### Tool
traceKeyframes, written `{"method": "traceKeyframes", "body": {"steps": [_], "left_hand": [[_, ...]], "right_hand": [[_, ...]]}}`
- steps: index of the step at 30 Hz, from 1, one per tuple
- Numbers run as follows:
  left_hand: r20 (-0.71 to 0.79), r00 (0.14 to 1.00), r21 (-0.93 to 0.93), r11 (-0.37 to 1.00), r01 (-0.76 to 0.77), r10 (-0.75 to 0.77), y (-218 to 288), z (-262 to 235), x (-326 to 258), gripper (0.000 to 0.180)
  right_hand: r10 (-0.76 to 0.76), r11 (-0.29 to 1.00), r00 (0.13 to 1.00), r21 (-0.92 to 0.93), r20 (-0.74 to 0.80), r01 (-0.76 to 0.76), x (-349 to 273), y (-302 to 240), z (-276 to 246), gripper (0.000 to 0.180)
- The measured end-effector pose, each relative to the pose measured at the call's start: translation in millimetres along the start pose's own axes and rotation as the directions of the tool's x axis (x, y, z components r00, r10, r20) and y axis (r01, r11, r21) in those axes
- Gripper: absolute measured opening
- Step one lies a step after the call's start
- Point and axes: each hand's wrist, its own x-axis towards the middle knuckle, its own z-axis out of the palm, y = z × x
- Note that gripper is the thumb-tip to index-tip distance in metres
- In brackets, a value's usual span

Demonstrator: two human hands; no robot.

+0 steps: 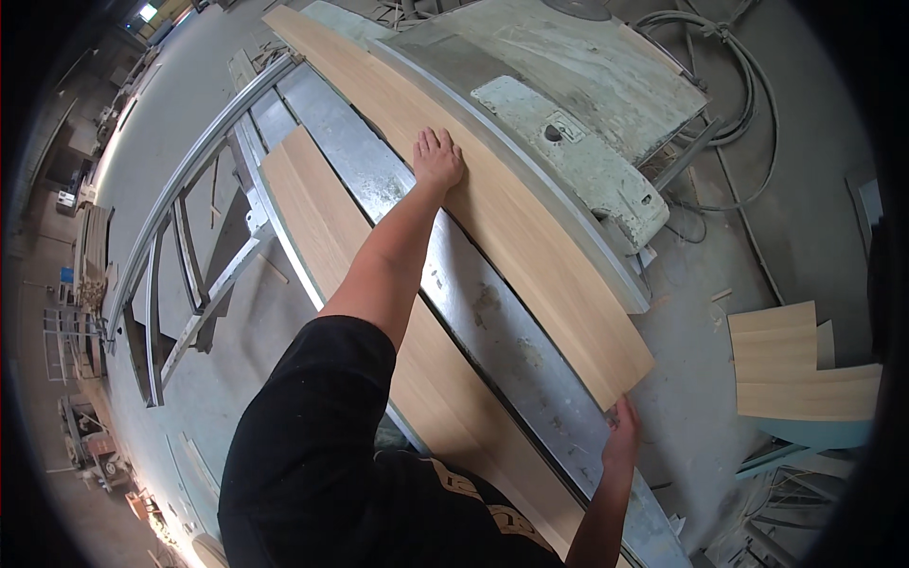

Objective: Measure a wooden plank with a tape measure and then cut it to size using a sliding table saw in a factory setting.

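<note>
A long light wood-grain board [530, 248] lies on the metal machine table [492, 312], its far long edge along a straight metal fence [559, 194]. My left hand [438, 159] rests flat on this board near its left long edge, fingers stretched out. At the near end, my right hand [622, 431] grips the board's corner; part of its fingers is hidden. A second wood-grain board [317, 208] lies parallel on the left side of the table, passing beneath my left arm, which covers its middle.
A metal outrigger frame [194, 246] extends left of the table. Beyond the fence stands a dusty machine cover [578, 147], with coiled hose [757, 85] behind it. Wood-grain panels [795, 374] are stacked at the right. Timber [93, 246] stands along the far left.
</note>
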Motion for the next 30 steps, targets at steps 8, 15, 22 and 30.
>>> {"method": "traceKeyframes", "body": {"steps": [8, 15, 22, 30], "left_hand": [[-0.103, 0.993, -0.033, 0.998, -0.056, 0.052, 18.5, 5.1, -35.9, 0.066], [-0.110, 0.984, -0.037, 0.989, -0.145, 0.140, 74.0, 16.6, -128.9, 0.071], [-0.162, 0.980, -0.059, 0.990, -0.128, 0.117, 64.9, 15.1, -116.4, 0.070], [-0.107, 0.990, -0.089, 0.990, -0.106, 0.096, 49.8, 11.5, -93.3, 0.071]], "right_hand": [[0.005, 1.000, 0.999, 0.009, 0.051, -0.006, 7.7, 3.1, 1.9, 0.056], [-0.001, 0.999, 0.999, 0.050, 0.042, -0.001, 2.9, -0.2, 2.0, 0.046], [0.009, 0.997, 0.996, 0.078, 0.092, -0.016, 4.5, -2.6, 10.0, 0.051], [0.009, 0.996, 0.995, 0.091, 0.100, -0.018, 12.5, -5.7, 29.5, 0.055]]}}
